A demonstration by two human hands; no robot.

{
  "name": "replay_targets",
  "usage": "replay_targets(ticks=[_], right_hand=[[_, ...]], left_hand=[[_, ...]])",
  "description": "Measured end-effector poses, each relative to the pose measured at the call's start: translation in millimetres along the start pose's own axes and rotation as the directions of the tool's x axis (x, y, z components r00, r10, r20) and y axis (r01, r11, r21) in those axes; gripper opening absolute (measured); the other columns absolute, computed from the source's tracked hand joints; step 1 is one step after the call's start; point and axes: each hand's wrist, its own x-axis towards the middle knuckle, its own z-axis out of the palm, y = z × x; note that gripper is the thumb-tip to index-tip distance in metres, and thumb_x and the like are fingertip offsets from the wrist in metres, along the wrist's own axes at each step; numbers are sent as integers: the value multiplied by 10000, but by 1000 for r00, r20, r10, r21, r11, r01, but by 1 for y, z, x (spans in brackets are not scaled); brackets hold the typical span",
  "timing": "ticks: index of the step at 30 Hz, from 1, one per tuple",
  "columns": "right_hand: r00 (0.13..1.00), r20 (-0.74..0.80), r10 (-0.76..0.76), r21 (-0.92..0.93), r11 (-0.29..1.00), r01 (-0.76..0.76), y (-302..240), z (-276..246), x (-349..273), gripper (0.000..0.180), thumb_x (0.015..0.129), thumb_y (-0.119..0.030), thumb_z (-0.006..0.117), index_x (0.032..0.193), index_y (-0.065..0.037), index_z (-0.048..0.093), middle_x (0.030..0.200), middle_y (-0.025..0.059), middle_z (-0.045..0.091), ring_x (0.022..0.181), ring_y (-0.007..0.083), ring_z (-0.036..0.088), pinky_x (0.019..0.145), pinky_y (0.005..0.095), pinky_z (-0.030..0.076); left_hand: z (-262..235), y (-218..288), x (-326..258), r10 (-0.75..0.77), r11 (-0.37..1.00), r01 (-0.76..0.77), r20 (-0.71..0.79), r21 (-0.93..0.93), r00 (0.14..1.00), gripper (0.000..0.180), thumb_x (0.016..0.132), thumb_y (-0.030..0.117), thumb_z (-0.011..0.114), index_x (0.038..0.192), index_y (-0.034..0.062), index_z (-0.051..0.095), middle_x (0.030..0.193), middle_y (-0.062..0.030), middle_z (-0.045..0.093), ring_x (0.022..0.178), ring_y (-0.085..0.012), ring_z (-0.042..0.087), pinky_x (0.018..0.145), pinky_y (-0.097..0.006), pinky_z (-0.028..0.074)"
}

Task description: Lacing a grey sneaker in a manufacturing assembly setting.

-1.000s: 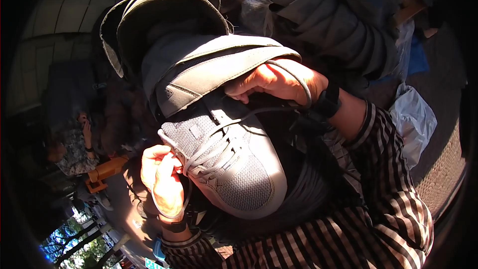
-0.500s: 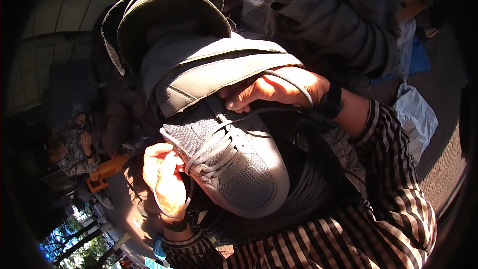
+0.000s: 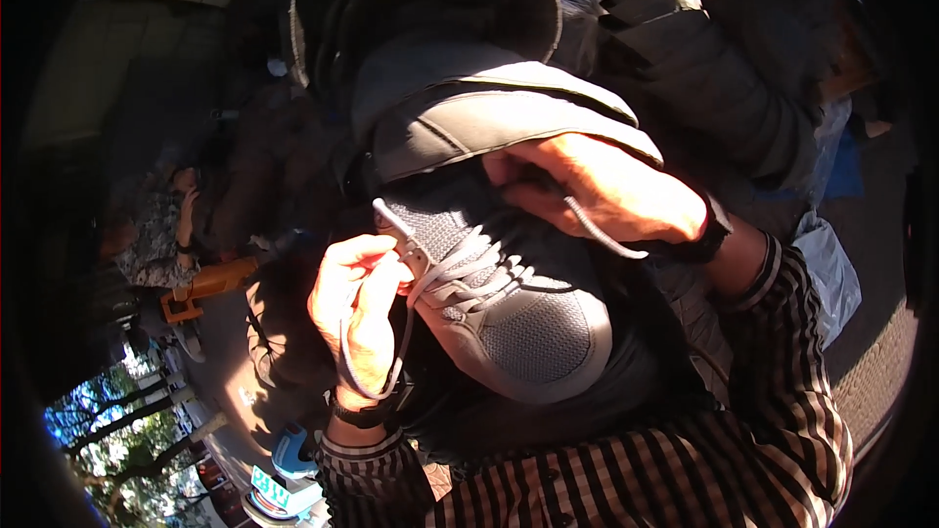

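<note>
Grey mesh lace-up sneaker (image 3: 509,313) held up close in front, toe pointing down toward the striped shirt, pale grey shoelace (image 3: 445,269) partly threaded across its eyelets. Left hand (image 3: 357,318) pinched shut on one lace end beside the shoe's edge, right hand (image 3: 597,191) clamped over the tongue with the other lace end trailing from its fingers. Best done with both ends drawn evenly, shoe braced firmly under the dark padded jacket (image 3: 704,68) behind.

A small rectangular sign (image 3: 266,489), teal with pale markings, is being seen near the lower edge. A crumpled pale blue plastic bag (image 3: 829,272) is being lit by sun at the right.
</note>
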Motion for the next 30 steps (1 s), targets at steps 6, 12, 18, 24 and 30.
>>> replay_targets(ticks=[6, 12, 18, 24, 30], right_hand=[[903, 88, 421, 585, 712, -389, 11, 10, -11, 269, 824, -165, 715, 1054, -30, 678, 1064, 84, 674, 991, 161, 628, 885, 265, 473], [841, 141, 522, 610, 623, -489, 1, 8, -5, 322, 824, -148, 718, 1108, -12, 648, 1046, 68, 669, 994, 140, 618, 896, 262, 465], [838, 147, 526, 567, 649, -507, -6, 5, -2, 324, 833, -140, 721, 1112, 1, 640, 1010, 48, 669, 953, 118, 618, 872, 243, 472], [845, 124, 521, 550, 672, -495, -4, 8, -4, 303, 845, -136, 714, 1102, 7, 640, 984, 46, 672, 917, 100, 616, 841, 237, 484], [956, 28, 293, 272, 918, -289, -7, 11, -2, 208, 864, -105, 690, 1039, -12, 626, 914, 57, 653, 875, 109, 615, 800, 248, 487]], left_hand=[[3, 9, -2, 81, 984, -90, 65, 153, 995, 186, 851, -20, 619, 1038, -17, 626, 841, -49, 642, 751, -94, 617, 702, -221, 510], [3, 9, 6, 148, 947, -164, 76, 277, 986, 216, 826, -31, 636, 1038, 13, 642, 806, -31, 645, 745, -74, 612, 705, -214, 500], [3, 16, 9, 176, 912, -225, 169, 343, 970, 265, 811, -36, 640, 1064, 43, 640, 742, -16, 629, 700, -55, 590, 656, -205, 485], [9, 20, 15, 177, 877, -254, 217, 409, 960, 268, 807, -66, 591, 1048, 46, 628, 624, 14, 511, 577, -28, 453, 559, -180, 400], [2, 41, 36, -96, 886, -156, 502, 437, 860, 238, 837, -29, 547, 1070, -3, 588, 678, 23, 508, 618, -33, 432, 557, -195, 355]])
